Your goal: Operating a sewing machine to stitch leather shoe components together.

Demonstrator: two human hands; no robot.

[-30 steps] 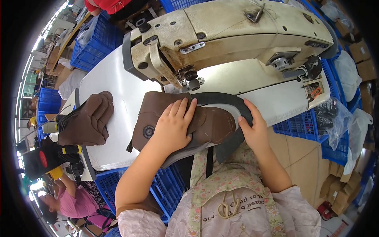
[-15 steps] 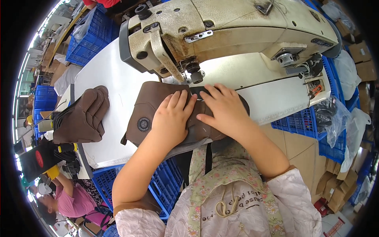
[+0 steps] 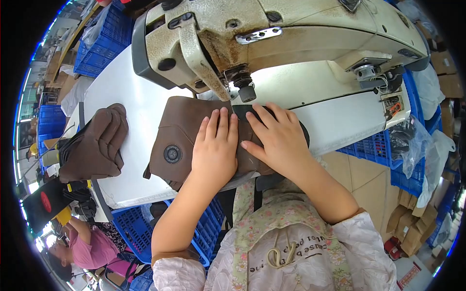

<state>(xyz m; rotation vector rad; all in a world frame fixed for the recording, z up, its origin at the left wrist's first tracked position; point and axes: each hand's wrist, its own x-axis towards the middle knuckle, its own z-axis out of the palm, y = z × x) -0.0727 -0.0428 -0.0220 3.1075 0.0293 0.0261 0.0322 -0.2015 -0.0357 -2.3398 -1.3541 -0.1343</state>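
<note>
While the left hand (image 3: 215, 155) lies flat, fingers straight, on the brown stitched piece (image 3: 175, 132), the right hand (image 3: 279, 144) rests just beside it, fingers spread; neither grips, and the piece extends under both and past the left hand's outer side.

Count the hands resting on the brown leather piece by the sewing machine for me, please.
2. The left hand lies near the middle of the leather piece; the right hand lies just right of it. None seems hidden.
</note>
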